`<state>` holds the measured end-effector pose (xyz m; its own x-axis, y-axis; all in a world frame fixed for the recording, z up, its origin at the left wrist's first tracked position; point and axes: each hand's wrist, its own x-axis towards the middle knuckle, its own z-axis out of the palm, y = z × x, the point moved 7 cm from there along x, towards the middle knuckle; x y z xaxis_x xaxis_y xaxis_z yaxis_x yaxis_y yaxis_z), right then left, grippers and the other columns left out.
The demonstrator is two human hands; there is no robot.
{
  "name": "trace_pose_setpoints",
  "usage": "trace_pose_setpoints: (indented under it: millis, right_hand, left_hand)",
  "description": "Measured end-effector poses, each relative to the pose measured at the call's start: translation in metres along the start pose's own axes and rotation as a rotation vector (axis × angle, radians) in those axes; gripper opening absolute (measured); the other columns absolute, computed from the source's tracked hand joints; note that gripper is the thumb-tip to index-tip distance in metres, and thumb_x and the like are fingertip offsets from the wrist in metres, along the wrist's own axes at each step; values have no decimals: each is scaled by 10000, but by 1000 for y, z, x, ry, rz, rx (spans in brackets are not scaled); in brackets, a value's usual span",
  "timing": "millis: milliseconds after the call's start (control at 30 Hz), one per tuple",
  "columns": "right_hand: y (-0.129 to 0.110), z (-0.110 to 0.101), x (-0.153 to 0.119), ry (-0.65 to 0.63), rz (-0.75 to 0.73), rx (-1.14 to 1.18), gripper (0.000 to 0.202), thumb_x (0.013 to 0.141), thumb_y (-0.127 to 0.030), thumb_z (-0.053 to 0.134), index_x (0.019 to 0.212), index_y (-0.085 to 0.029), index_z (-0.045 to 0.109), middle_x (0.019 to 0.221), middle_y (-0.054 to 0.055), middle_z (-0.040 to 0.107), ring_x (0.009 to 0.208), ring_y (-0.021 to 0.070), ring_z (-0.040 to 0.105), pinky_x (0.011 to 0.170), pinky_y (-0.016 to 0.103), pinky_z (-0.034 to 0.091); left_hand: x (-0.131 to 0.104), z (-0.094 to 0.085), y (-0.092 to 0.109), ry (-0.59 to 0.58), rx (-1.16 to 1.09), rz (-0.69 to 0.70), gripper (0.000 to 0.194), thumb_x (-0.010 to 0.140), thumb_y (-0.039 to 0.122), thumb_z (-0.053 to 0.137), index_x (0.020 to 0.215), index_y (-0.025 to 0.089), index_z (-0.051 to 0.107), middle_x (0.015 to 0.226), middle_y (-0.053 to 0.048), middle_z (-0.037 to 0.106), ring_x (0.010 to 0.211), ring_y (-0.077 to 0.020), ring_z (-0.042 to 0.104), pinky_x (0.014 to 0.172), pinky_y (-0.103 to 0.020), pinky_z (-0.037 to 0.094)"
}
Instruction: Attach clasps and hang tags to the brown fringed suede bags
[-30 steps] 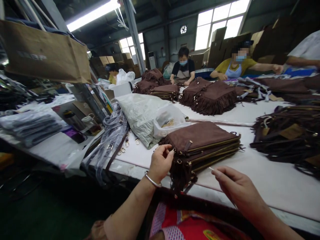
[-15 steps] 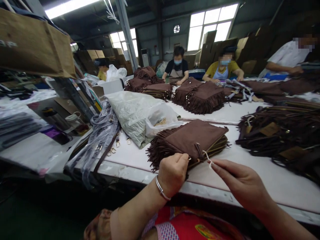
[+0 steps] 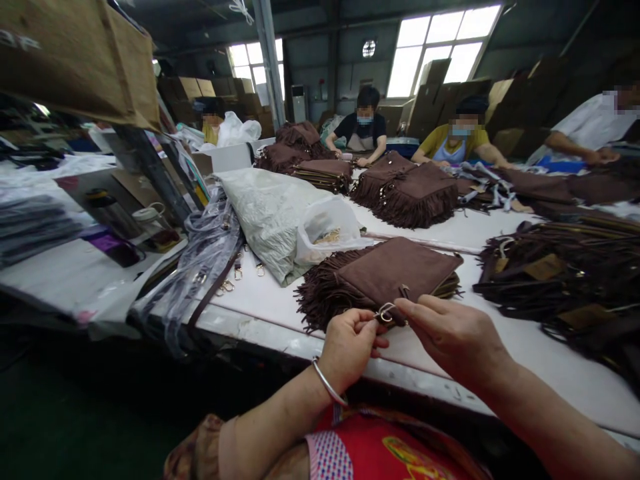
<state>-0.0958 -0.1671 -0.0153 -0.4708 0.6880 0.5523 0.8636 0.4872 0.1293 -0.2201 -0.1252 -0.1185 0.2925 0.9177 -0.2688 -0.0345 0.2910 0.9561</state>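
Note:
A stack of dark brown fringed bags [image 3: 395, 267] lies flat at the near edge of the white table, zipper edges to the right. At the top bag's near corner, a thin white string [image 3: 385, 308] forms a small loop by its metal fitting. My left hand [image 3: 350, 343], with a silver bangle at the wrist, pinches the loop's left side between thumb and forefinger. From the right, my right hand [image 3: 453, 333] pinches the string's other side with fingertips close together. Its fingers partly hide the bag's corner and zipper end.
Behind the stack are an open white plastic bag [image 3: 327, 230] and a grey-green sack [image 3: 270, 210]. Plastic-wrapped straps [image 3: 205, 260] with metal clasps lie left. More fringed bags [image 3: 405, 190] stand farther back, with dark tagged ones [image 3: 545, 280] at right. Several co-workers sit across the table.
My right hand has moved left and up, bringing the string across to my left hand. The string, stretched rightward before, is now looped between both hands. The view has shifted slightly.

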Motion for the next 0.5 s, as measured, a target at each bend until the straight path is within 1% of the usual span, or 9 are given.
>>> trace_pose_setpoints:
  millis: [100,233,400,500]
  right_hand:
    - [0,2,-1,-44,-6,-17,210,937,-189,491,1065,-195,658,650,-11,554,544,110,487,530,273,255]
    - [2,4,-5,-106,13,-46,219,926,-179,480,1061,-200,652,688,-3,577,557,109,501,524,281,233]
    - [-2,9,-5,-160,-6,-130,238,900,-149,473,1045,-199,656,682,3,574,551,129,491,524,297,214]
    - [-8,11,-3,-172,-22,-144,254,887,-122,471,1038,-189,664,675,11,571,555,137,483,532,300,220]
  left_hand:
    - [0,2,-2,-55,-30,-39,186,893,169,513,1014,94,632,860,-110,716,635,-130,694,452,-151,482]
    - [-1,7,-6,-113,-122,-94,220,894,158,494,1068,97,612,878,-114,714,641,-132,697,472,-161,492]
    - [-1,14,-8,-162,-223,-95,266,863,262,583,1085,119,607,902,-116,720,639,-141,698,489,-178,501]
    - [0,17,-9,-162,-248,-101,248,839,285,604,1023,119,603,882,-109,719,622,-139,692,486,-181,496]
